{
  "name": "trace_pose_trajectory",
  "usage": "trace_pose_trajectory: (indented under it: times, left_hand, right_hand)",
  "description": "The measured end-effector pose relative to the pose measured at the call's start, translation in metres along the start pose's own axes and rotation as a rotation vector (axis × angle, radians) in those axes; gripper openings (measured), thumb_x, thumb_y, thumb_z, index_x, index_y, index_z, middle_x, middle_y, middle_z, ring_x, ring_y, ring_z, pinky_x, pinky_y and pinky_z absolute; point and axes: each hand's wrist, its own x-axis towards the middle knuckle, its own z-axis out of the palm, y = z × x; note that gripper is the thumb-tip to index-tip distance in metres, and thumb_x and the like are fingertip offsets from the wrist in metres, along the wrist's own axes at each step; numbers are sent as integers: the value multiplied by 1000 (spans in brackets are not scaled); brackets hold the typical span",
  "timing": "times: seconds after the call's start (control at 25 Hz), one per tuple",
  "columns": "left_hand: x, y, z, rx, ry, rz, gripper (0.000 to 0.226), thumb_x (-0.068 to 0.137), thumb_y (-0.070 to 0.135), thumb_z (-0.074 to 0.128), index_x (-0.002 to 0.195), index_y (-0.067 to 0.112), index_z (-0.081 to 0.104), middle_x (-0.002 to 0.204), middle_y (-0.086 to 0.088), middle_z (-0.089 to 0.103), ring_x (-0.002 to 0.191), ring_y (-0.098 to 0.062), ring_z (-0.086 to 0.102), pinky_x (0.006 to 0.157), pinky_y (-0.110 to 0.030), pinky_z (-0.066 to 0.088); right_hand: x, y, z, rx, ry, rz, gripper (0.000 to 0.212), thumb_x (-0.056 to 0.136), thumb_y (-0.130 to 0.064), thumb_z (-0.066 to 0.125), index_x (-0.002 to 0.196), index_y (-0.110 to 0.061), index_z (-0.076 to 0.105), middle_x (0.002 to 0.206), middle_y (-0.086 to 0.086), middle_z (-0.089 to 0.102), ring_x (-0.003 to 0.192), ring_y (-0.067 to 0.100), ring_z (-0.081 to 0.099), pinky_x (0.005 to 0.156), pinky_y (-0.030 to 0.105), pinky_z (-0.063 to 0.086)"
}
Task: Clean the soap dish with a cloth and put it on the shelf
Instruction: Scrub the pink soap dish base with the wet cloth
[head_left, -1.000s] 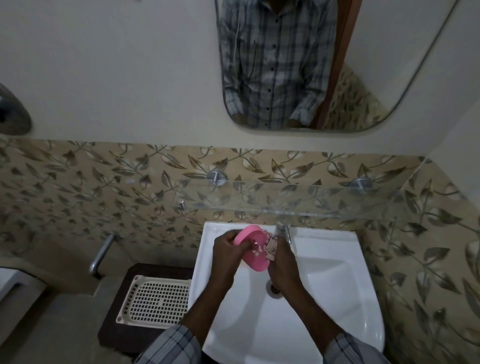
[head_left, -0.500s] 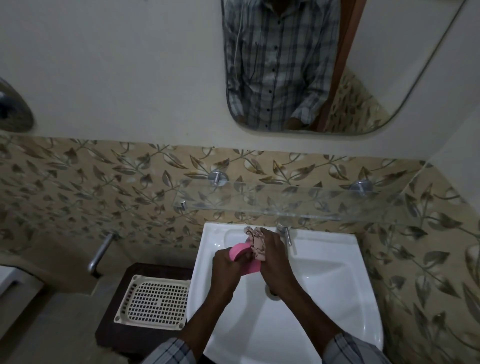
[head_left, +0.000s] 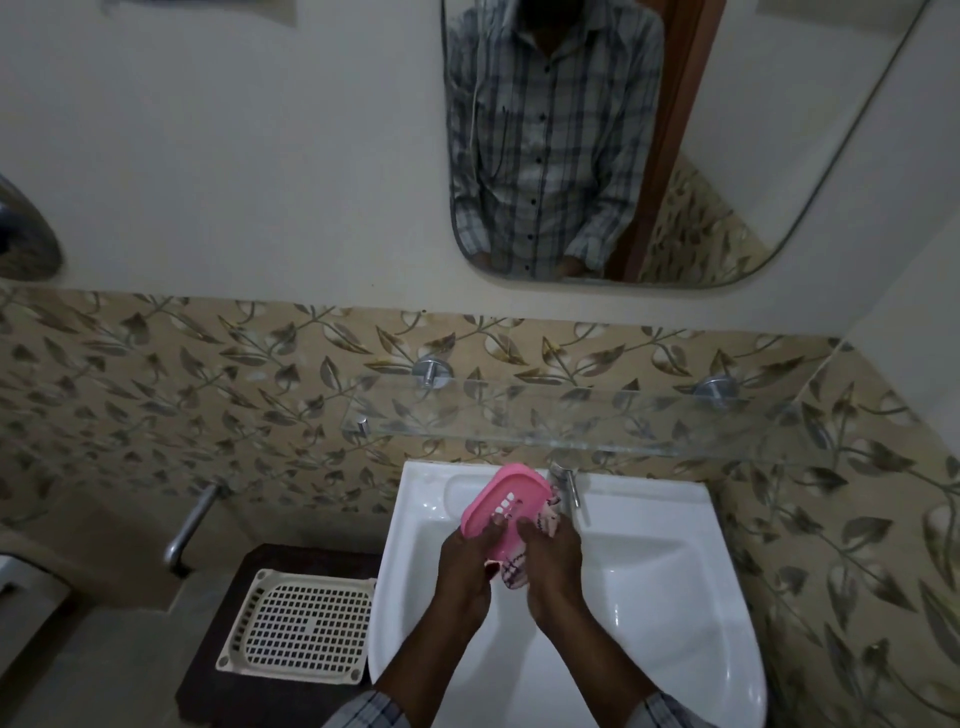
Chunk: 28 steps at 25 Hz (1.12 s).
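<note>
- Pink soap dish (head_left: 506, 501) is gripped at its near end by the left hand (head_left: 465, 566), slotted face up, tilted, over the white sink (head_left: 649, 571).
- Patterned cloth (head_left: 514, 571) is clutched in the right hand (head_left: 553, 566) and pressed against the dish's right edge and underside.
- Dish is held just below the glass shelf (head_left: 571, 421), beside the tap (head_left: 569, 480).
- Perforated tray (head_left: 301, 631) is seen left of the sink.

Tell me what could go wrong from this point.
1. The left hand grips the pink soap dish only at its near end, above the sink; it may slip and fall in.
2. The glass shelf juts out just above; lifting the dish could knock its front edge.
3. The cloth bunched in the right hand could snag the tap.
</note>
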Motion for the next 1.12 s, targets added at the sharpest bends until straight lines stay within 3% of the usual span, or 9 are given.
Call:
trace_pose_trajectory:
  times: [0.12,0.24,0.36,0.56,0.68,0.8,0.88,1.0,1.12]
  left_hand:
    - [-6,-1,-4,-167,-19,-299,37,90,17,58,120,-4,50,105,-29,63,93,-44,63,85,-53,53]
    - [-5,13,-5,-409,-204,-333,77,89,61,47,130,-3,54,126,-30,59,112,-44,57,97,-56,46]
    - [-4,28,2,-535,-306,-359,107,68,84,54,125,-6,57,117,-28,60,108,-40,58,108,-50,37]
    - [-5,28,-9,-491,-457,-336,86,69,70,64,117,-2,62,112,-21,59,102,-34,61,94,-45,50]
    - [-1,32,-16,-492,-436,-295,76,74,60,60,114,-4,67,114,-26,61,102,-38,61,93,-47,51]
    - [2,30,-18,-494,-355,-263,63,82,52,56,115,-1,67,119,-31,63,108,-47,58,103,-58,42]
    - [-1,32,-10,-427,-347,-286,61,85,47,54,121,-1,65,126,-30,62,111,-48,59,104,-59,41]
    - [-1,31,4,-414,-323,-317,48,87,41,52,109,1,70,103,-22,71,91,-35,70,85,-43,57]
    - [5,24,-1,-406,-182,-309,57,96,41,38,78,5,79,78,-16,75,69,-30,74,62,-38,62]
  right_hand:
    - [0,9,-10,-255,30,-396,60,83,12,60,137,-11,49,129,12,61,118,27,59,98,48,52]
    - [-12,20,-18,-482,-119,-737,69,73,22,59,136,-3,48,129,17,58,118,31,60,95,49,55]
    - [-24,36,-18,-796,-152,-929,74,61,26,70,131,9,52,130,29,57,121,43,57,94,55,53]
    - [-38,14,-7,-876,-245,-866,69,74,12,62,141,0,47,144,21,46,135,35,44,111,44,42]
    - [-34,-8,-22,-711,-434,-776,29,92,-16,61,119,-26,65,124,9,64,118,38,58,96,42,52]
    - [1,-26,-46,-761,-230,-743,21,92,-19,63,111,-24,65,105,1,65,103,32,65,72,23,57]
    - [3,-26,-41,-756,-108,-752,48,84,3,62,126,-19,61,118,2,61,107,22,62,80,27,55]
    - [-26,-13,-13,-828,-149,-883,44,78,3,63,121,-4,67,120,15,68,113,31,63,100,32,49]
    - [-20,-3,-13,-873,-246,-1163,44,73,5,59,115,3,69,123,21,66,125,32,55,118,25,17]
